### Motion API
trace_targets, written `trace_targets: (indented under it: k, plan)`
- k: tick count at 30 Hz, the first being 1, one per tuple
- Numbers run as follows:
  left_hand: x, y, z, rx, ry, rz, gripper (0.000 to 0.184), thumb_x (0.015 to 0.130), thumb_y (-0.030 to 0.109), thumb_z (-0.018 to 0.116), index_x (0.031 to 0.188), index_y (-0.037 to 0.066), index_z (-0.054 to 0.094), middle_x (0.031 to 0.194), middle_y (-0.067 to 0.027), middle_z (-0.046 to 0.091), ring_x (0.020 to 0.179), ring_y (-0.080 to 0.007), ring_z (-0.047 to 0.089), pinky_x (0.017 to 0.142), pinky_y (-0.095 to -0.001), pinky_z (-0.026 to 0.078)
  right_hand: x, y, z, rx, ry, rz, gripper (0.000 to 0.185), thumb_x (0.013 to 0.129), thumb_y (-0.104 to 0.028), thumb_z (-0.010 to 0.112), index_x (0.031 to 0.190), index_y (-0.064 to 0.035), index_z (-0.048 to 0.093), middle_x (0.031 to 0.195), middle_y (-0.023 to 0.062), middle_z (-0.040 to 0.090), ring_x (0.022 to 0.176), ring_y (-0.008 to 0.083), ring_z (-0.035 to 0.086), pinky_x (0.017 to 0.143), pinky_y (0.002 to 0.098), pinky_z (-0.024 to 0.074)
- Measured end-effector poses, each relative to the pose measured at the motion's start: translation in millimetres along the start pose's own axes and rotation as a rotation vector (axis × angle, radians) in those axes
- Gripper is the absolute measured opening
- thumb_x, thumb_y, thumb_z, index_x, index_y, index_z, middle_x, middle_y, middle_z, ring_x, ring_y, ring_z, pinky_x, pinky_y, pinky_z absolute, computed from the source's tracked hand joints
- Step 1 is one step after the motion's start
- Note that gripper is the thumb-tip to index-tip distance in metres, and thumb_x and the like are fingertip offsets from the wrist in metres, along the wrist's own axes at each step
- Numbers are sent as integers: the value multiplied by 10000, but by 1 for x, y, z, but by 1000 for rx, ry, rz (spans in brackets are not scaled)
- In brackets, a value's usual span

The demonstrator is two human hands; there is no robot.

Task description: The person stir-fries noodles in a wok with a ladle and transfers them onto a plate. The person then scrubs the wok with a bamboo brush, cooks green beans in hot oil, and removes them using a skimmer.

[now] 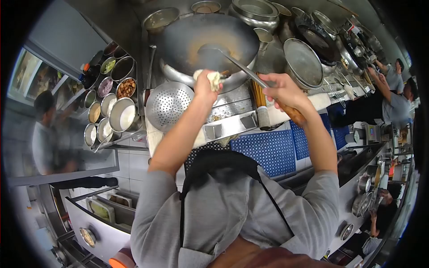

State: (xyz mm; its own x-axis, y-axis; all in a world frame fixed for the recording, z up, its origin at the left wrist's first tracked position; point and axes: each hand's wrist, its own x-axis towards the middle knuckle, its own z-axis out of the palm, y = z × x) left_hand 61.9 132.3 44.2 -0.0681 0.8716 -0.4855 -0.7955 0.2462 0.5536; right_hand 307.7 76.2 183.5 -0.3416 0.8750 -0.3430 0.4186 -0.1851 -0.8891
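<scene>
Gripping a crumpled cream cloth (216, 81), the left hand (208, 84) is closed into a fist at the near rim of the large dark wok (176, 40). The right hand (282, 94) is curled around the ladle (243, 68) near its wooden handle, its fingers only partly folded, so the grip looks looser than the left one. The ladle's bowl lies inside the wok, over a brownish patch at the bottom, where haze blurs the view; the patch may be sauce or residue. A dark bottle (90, 73) with an orange cap stands at the left, its markings too small to read. Beside it cluster steel containers: the big bowl (115, 110) nearest the hands holds something white, another has browned chunks (127, 87), and smaller ones contain chopped green pieces (107, 66), purplish bits (105, 86) and a tan substance (94, 111). Between this group and the left forearm sits a perforated strainer (170, 103), its holed bowl facing up. Near the right hand, a bamboo brush (260, 100) rests beside the wok, and a steel cup (263, 36) stands just beyond the wok's right edge.
</scene>
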Motion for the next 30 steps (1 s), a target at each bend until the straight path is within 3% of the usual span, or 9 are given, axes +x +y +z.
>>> trace_targets:
  k: [3,5,9,11,14,17,21,24,30]
  plan:
    - [-17,-39,-43,-20,-90,82,120,889,201,521,991,144,551,878,-60,633,754,-220,627,540,-345,495,24,21,13,-172,91,-158,581,869,-36,617,1428,-21,460,642,25,557,437,85,494,385,244,381]
    - [-63,-40,-44,61,11,-31,167,843,191,524,1005,165,552,871,-42,623,753,-209,606,538,-353,491,22,26,10,-160,72,-192,575,861,-41,642,1406,20,469,654,50,581,444,114,525,427,281,424]
    - [-64,5,-1,-31,-93,-195,111,872,218,530,949,146,567,817,-24,601,698,-199,584,532,-331,480,12,-7,-1,-167,-26,-65,597,870,-24,600,1434,39,414,616,45,552,413,109,510,365,283,391]
    - [-43,27,30,-60,3,-139,98,853,230,556,821,146,595,792,-29,611,724,-210,596,510,-306,477,28,-14,-3,-194,-76,-56,587,861,-36,613,1418,34,443,627,43,559,436,114,522,383,280,406]
    - [19,0,0,-23,-29,-15,84,844,227,581,856,145,592,804,-32,619,727,-208,600,496,-305,469,57,1,12,-244,13,-142,576,860,-51,626,1406,34,460,633,39,559,444,118,522,416,293,424]
    - [-7,-29,-21,-40,-2,-1,89,826,209,586,888,145,588,812,-37,627,706,-205,599,480,-307,457,64,22,22,-368,136,-339,560,867,-58,632,1395,41,470,647,35,567,433,125,512,416,293,413]
    - [-53,-14,-6,52,-76,2,109,875,232,504,891,155,580,785,-21,628,626,-197,600,437,-288,446,-12,10,14,100,64,-91,533,857,-45,639,1374,3,517,651,37,599,432,94,535,371,253,389]
    - [-8,15,12,-22,9,-7,113,883,236,528,853,143,585,735,-29,614,603,-185,590,415,-295,438,-44,8,-5,234,-58,-6,511,873,-13,618,1374,-4,516,657,36,583,418,58,479,377,195,365]
    - [76,10,-9,10,-23,-1,72,830,209,598,825,138,610,721,-38,624,588,-189,600,422,-302,438,-5,58,6,116,42,56,608,878,-48,626,1454,-66,432,679,18,566,460,71,490,389,210,386]
